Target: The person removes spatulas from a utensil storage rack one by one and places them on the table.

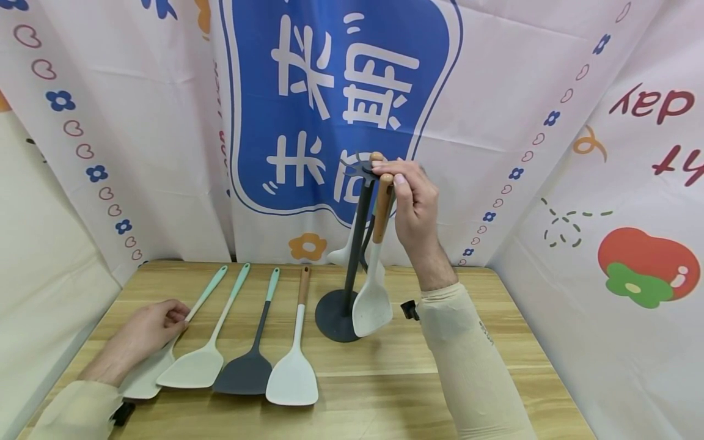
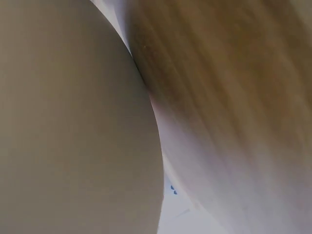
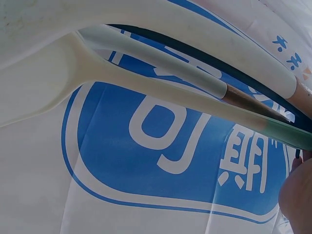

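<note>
My right hand point(image 1: 414, 205) is up at the top of the dark stand point(image 1: 352, 256), fingers point(image 1: 400, 178) pinching the wooden handle end of a white spatula point(image 1: 376, 278). The spatula hangs upright, long axis near vertical, blade down just above the stand's round base. My left hand point(image 1: 144, 330) rests on the tabletop point(image 1: 440, 360), fingers loosely curled round the mint-handled spatula point(image 1: 181, 330), which lies flat with its handle pointing away from me and its blade toward me.
</note>
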Action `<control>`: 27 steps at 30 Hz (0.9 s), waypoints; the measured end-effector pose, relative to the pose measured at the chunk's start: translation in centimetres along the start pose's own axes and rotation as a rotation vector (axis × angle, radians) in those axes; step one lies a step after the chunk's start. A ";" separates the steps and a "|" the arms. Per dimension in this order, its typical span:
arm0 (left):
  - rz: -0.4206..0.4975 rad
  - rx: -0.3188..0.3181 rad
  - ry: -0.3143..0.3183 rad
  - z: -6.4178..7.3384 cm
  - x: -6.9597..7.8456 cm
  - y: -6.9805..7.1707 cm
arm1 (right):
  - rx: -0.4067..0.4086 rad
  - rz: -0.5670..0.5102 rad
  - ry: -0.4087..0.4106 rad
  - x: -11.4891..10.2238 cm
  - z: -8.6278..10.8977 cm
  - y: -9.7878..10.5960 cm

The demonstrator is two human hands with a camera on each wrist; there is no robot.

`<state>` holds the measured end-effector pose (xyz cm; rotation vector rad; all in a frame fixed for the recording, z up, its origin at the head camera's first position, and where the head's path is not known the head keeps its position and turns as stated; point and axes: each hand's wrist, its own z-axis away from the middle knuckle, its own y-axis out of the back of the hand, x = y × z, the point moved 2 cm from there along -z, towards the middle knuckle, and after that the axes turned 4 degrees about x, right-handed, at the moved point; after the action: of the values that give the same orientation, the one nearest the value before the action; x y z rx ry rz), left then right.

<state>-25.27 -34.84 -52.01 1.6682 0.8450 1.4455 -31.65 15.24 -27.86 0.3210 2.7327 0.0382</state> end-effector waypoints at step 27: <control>0.013 0.056 -0.095 -0.7 6.4 4.6 | 0.009 0.003 0.014 0.1 0.0 0.0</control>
<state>-25.08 -31.52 -44.85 1.7728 0.8298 1.3512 -31.80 15.24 -27.88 0.3281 2.7465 0.0293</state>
